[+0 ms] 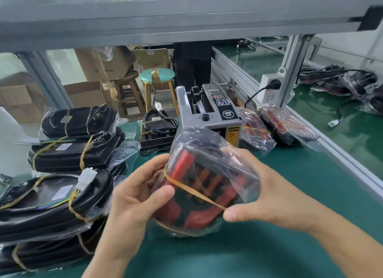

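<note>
Above green mat [228,257], crinkled bag [215,153], perhaps rubber-banded

bench: green mat [269,246] | frame: grey aluminium rail [186,22] overhead, post [292,70] right | beyond post: glossy green surface [342,136] | behind: teal-topped stool [157,75], wooden stool [126,91], cardboard boxes [103,64] | light: bright, even

Clear bag [209,151], crinkled, with the loose end up. Inside is a black part [182,205] with red ribs, tilted so the lower end points toward the near edge. A yellow band [192,191] runs taut and diagonal across the front, upper left to lower right. The bag is off the desk [300,163], over its near middle, gripped between left hand [132,205] and right hand [269,196].
</note>
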`<state>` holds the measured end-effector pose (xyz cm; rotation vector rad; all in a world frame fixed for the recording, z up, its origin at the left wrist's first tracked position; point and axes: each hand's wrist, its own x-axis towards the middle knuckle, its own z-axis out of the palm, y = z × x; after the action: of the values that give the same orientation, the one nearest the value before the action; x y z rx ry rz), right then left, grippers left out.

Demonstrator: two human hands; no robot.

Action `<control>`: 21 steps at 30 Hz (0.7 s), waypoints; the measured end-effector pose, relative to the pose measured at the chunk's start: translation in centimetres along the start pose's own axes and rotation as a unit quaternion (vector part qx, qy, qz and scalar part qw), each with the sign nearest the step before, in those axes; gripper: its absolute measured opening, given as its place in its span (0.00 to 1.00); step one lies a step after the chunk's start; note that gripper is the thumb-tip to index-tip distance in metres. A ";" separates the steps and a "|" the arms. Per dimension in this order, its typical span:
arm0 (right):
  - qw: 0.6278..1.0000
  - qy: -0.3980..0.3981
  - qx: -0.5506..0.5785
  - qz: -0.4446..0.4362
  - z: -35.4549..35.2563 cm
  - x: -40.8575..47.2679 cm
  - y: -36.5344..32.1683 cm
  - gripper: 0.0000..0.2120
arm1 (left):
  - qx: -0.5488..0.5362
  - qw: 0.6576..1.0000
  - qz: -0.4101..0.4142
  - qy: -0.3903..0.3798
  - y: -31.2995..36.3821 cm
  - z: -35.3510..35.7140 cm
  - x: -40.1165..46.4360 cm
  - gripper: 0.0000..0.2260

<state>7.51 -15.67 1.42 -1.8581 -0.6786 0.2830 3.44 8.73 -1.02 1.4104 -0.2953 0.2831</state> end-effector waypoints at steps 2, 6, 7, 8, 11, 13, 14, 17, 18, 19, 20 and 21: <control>0.999 0.017 0.009 -0.031 0.4 0.1 -0.3 0.36 | -0.069 0.997 -0.021 0.018 -0.9 0.1 -0.3 0.24; 0.998 0.025 0.021 -0.053 0.7 0.5 -0.8 0.34 | -0.110 0.992 -0.058 0.012 -1.7 -0.8 -0.5 0.25; 0.998 0.020 0.025 -0.048 0.8 0.7 -0.7 0.34 | -0.098 0.993 -0.066 -0.002 -1.5 -1.1 -0.5 0.25; 0.999 0.017 0.027 -0.041 0.9 0.9 -0.6 0.34 | -0.077 0.994 -0.074 -0.024 -1.3 -1.4 -0.4 0.26; 0.999 0.025 0.024 -0.016 1.4 1.6 -0.6 0.33 | 0.005 0.988 -0.113 -0.104 -0.8 -1.8 -0.1 0.26; 0.999 0.032 0.018 -0.016 1.7 2.1 -0.7 0.33 | 0.026 0.984 -0.145 -0.103 -0.8 -1.7 0.0 0.23; 0.999 0.035 0.005 -0.022 1.8 2.3 -0.9 0.34 | 0.026 0.984 -0.156 -0.083 -0.9 -1.5 0.0 0.21; 0.999 0.036 0.005 -0.033 2.3 2.8 -0.7 0.39 | -0.009 0.986 -0.165 -0.014 -1.5 -1.3 -0.3 0.19; 0.999 0.029 0.038 -0.024 2.7 2.7 -0.5 0.41 | -0.032 0.987 -0.160 0.011 -1.7 -1.4 -0.6 0.20; 0.997 0.023 0.069 -0.018 3.1 2.6 -0.4 0.41 | -0.055 0.986 -0.152 0.037 -1.9 -1.5 -0.9 0.20; 0.996 0.030 0.080 -0.032 3.6 2.3 -0.4 0.40 | -0.073 0.986 -0.138 0.058 -2.1 -1.6 -1.2 0.20; 0.994 0.058 0.065 -0.068 4.0 2.0 -0.6 0.37 | -0.084 0.986 -0.121 0.074 -2.1 -1.8 -1.4 0.20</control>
<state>6.95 -11.23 0.69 -1.6820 -0.6877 0.1265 2.98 10.15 -3.74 1.2357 -0.0233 0.1588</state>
